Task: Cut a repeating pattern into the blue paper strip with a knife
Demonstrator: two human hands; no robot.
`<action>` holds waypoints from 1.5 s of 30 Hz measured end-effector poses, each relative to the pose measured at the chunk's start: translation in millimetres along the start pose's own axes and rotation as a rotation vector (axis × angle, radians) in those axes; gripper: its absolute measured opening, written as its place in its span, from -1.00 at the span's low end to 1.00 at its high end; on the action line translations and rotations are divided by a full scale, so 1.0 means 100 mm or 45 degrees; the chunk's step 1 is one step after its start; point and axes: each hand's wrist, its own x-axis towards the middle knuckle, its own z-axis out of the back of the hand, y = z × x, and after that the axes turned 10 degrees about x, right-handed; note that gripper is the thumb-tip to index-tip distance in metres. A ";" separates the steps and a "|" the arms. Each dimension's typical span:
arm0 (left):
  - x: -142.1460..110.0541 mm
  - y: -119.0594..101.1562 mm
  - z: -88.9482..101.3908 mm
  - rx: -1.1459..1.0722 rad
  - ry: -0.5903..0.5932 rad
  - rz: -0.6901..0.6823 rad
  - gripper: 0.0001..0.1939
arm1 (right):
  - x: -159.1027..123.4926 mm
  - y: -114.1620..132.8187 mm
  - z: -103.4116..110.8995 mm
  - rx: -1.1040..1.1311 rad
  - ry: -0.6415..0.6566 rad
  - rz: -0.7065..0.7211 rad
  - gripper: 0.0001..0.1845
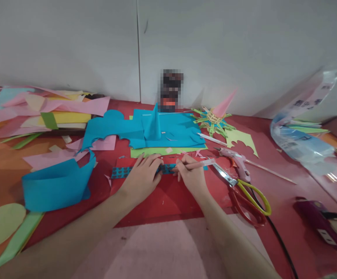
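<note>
My left hand [145, 170] lies with its fingers stretched out over a narrow blue paper strip [121, 173], pressing it onto the red surface. Rows of dark marks cover the strip. Near the strip's right part, my right hand [192, 174] grips a pen [201, 164] whose back end points right; its tip is hard to make out behind the fingers. Just beyond the hands stands a blue paper cone [153, 126] on blue sheets [182, 131]. Scissors [229, 179] with red and yellow handles lie right of my right hand.
A pink glue gun [239, 161] lies beside the scissors. A curled blue paper band [52, 190] stands at left, near stacked coloured paper [66, 116]. A pink-coned paper piece [215, 116] stands at the back. Plastic packaging [302, 128] and a purple power strip [319, 221] are at right.
</note>
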 end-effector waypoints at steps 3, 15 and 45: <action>0.00 0.00 -0.01 0.007 -0.003 0.000 -0.85 | 0.00 -0.01 0.00 -0.032 0.017 0.016 -0.66; 0.01 0.00 -0.01 0.020 -0.001 -0.002 -0.85 | 0.01 -0.02 0.01 -0.027 0.036 -0.006 -0.68; 0.00 0.00 0.00 -0.010 -0.001 -0.004 -0.83 | 0.00 0.01 0.01 -0.052 0.014 -0.014 -0.67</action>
